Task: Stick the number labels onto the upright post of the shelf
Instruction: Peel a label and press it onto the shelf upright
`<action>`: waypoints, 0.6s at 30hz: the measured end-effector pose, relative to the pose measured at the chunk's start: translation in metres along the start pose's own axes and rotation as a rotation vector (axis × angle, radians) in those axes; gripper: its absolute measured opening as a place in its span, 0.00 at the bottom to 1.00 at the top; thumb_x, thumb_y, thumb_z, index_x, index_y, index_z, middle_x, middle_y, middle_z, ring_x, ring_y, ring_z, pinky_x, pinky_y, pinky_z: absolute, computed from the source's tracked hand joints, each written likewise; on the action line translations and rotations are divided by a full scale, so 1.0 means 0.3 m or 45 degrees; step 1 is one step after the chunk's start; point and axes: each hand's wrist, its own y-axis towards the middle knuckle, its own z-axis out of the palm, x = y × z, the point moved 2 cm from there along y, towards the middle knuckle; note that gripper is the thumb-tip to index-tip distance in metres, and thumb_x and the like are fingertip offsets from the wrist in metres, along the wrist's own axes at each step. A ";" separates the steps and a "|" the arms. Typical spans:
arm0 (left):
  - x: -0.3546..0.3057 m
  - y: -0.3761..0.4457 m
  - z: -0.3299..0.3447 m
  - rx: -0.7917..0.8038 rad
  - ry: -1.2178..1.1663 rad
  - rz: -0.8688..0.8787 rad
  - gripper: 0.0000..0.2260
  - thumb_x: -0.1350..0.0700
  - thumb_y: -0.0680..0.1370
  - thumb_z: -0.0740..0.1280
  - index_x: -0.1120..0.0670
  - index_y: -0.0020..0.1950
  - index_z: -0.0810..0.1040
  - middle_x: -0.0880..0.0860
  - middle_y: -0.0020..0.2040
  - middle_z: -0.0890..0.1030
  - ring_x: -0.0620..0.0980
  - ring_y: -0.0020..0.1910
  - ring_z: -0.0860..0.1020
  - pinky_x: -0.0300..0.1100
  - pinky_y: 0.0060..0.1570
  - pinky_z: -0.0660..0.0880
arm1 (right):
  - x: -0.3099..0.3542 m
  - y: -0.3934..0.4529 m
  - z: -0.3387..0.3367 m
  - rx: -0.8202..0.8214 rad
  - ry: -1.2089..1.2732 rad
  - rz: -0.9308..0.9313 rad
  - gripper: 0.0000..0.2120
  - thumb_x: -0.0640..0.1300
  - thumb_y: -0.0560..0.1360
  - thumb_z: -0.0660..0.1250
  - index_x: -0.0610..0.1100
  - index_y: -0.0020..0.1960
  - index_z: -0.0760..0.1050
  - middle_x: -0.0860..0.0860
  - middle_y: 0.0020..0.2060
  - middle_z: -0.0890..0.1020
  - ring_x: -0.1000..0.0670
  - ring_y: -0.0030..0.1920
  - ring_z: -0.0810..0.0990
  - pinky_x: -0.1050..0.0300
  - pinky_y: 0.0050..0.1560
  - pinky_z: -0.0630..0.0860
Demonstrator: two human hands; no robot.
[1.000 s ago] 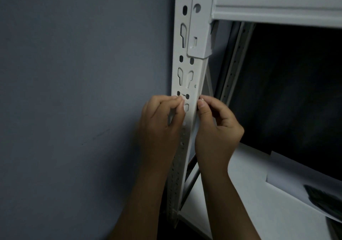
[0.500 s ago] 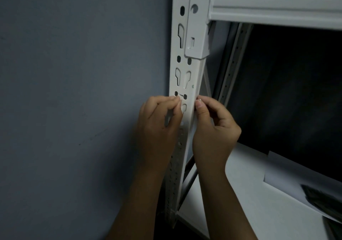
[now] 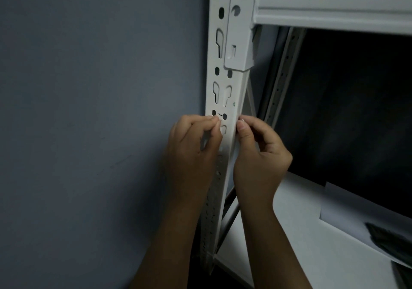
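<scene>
Left hand [image 3: 196, 146] and right hand [image 3: 258, 152] flank white upright post [image 3: 225, 101], fingertips pinched at its face. Small dark-marked label [image 3: 220, 115] on post at 12 o'clock of left fingertips, touching. What either hand grips: cannot tell

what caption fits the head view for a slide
Left hand and right hand pinch at either side of the white slotted metal shelf post against a grey wall.
</scene>
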 end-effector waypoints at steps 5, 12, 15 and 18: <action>-0.006 0.000 0.001 -0.020 -0.060 -0.070 0.07 0.54 0.76 0.65 0.56 0.46 0.81 0.43 0.46 0.74 0.50 0.46 0.78 0.48 0.39 0.77 | 0.005 -0.001 0.000 0.008 0.011 0.004 0.08 0.38 0.75 0.69 0.50 0.47 0.81 0.52 0.45 0.84 0.56 0.47 0.82 0.68 0.46 0.77; -0.016 0.007 0.001 -0.027 0.007 -0.047 0.08 0.53 0.76 0.65 0.57 0.44 0.81 0.45 0.45 0.75 0.50 0.44 0.78 0.49 0.36 0.77 | 0.005 0.000 0.000 0.001 -0.011 -0.008 0.09 0.38 0.75 0.69 0.52 0.47 0.80 0.53 0.44 0.84 0.56 0.48 0.82 0.67 0.48 0.78; -0.016 0.002 0.005 -0.044 -0.076 -0.107 0.07 0.55 0.75 0.66 0.56 0.45 0.81 0.43 0.46 0.74 0.49 0.44 0.78 0.48 0.38 0.78 | 0.004 0.001 -0.001 0.009 0.003 -0.003 0.08 0.38 0.75 0.69 0.50 0.48 0.81 0.52 0.45 0.84 0.56 0.47 0.82 0.68 0.47 0.77; -0.008 -0.009 -0.003 -0.015 -0.118 -0.151 0.08 0.54 0.76 0.66 0.56 0.49 0.82 0.44 0.48 0.75 0.45 0.46 0.78 0.44 0.42 0.78 | 0.007 0.004 -0.004 0.026 0.001 0.007 0.08 0.38 0.75 0.69 0.50 0.48 0.81 0.52 0.44 0.84 0.56 0.47 0.82 0.69 0.46 0.77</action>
